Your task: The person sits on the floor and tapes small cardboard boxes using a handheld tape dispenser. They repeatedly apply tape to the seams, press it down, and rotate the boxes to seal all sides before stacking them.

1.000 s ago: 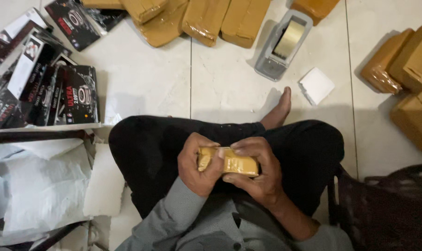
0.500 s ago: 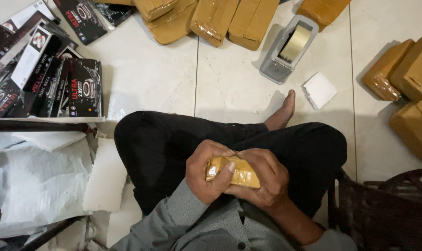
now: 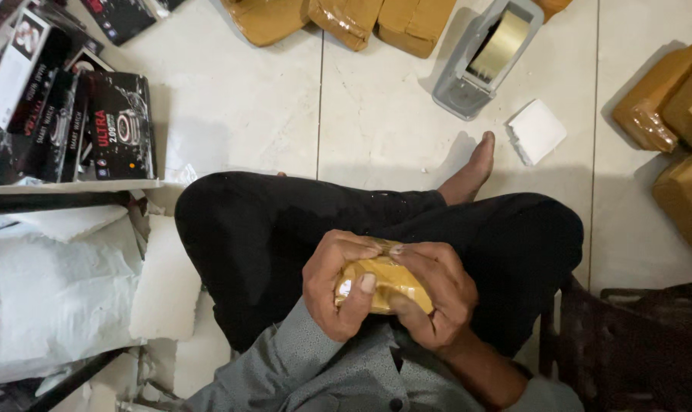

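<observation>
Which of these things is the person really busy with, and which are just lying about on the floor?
In hand:
- small brown taped parcel, gripped by the left hand and the right hand

Lying about:
- tape dispenser
- white pad
- other brown parcels
- black printed boxes
- white wrapping sheets

Bare floor tiles (image 3: 270, 114) lie open just beyond the crossed legs (image 3: 285, 229). Black boxes (image 3: 79, 122) crowd the tiles' left side, brown parcels (image 3: 346, 19) and a tape dispenser (image 3: 487, 57) line the far edge, and more parcels (image 3: 674, 122) close the right.
</observation>
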